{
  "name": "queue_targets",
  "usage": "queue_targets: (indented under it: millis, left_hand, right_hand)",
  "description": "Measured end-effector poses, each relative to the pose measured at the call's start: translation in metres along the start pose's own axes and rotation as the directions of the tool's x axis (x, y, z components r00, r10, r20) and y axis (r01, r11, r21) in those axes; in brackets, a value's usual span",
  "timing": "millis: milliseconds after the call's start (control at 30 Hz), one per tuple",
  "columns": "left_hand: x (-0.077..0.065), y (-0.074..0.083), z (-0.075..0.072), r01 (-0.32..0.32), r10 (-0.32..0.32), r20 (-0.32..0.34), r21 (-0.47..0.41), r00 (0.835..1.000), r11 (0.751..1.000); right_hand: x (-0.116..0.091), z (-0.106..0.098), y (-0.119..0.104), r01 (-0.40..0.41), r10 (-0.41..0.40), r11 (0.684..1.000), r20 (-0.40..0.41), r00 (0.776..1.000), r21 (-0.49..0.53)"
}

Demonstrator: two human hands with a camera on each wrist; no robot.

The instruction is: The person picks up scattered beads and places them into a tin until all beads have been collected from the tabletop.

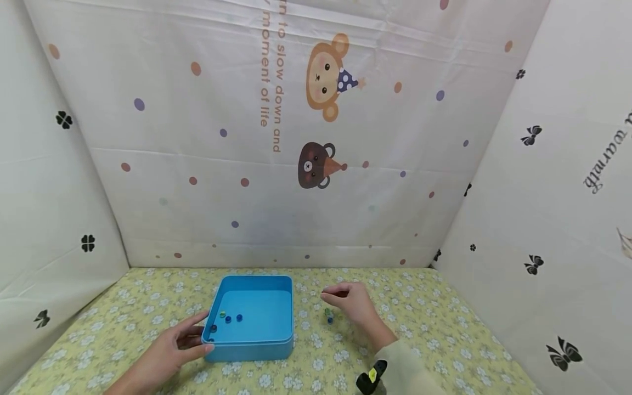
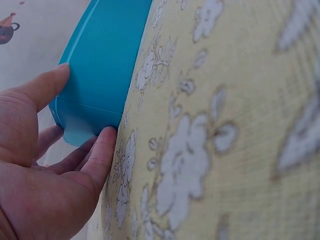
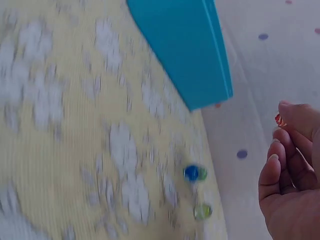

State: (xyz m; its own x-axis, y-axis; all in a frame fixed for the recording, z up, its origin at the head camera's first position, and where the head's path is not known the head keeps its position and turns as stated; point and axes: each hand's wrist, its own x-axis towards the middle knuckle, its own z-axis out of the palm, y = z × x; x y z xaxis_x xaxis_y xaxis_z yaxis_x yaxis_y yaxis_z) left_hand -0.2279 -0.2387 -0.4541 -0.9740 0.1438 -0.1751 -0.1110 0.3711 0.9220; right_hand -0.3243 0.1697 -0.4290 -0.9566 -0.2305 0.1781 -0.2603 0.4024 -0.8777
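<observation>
A blue open-topped square box (image 1: 266, 315) stands on the flowered cloth. My left hand (image 1: 174, 346) grips its near left corner, thumb on the front wall and fingers along the left side; the left wrist view shows the fingertips low against the box (image 2: 102, 55). Several small marbles lie inside toward the left, among them a green marble (image 1: 223, 314) and a blue marble (image 1: 239, 317). To the right of the box, in the air, my right hand (image 1: 351, 302) pinches a clear red-orange marble (image 3: 280, 119) between thumb and index finger.
Below the right hand, a blue marble (image 3: 191, 173) and green marbles (image 3: 202, 212) lie close together on the yellow flowered cloth (image 1: 316, 365). A printed white sheet (image 1: 276, 219) hangs behind the table, with white side sheets left and right.
</observation>
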Motion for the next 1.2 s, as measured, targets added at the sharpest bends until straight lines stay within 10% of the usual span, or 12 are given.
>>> queue_targets:
  millis: [1200]
  left_hand:
    - [-0.003, -0.001, 0.0, -0.01, 0.011, 0.03, -0.033, 0.999, 0.999]
  right_hand:
    - [0.007, 0.069, -0.052, 0.056, -0.079, 0.984, 0.131, 0.988, 0.167]
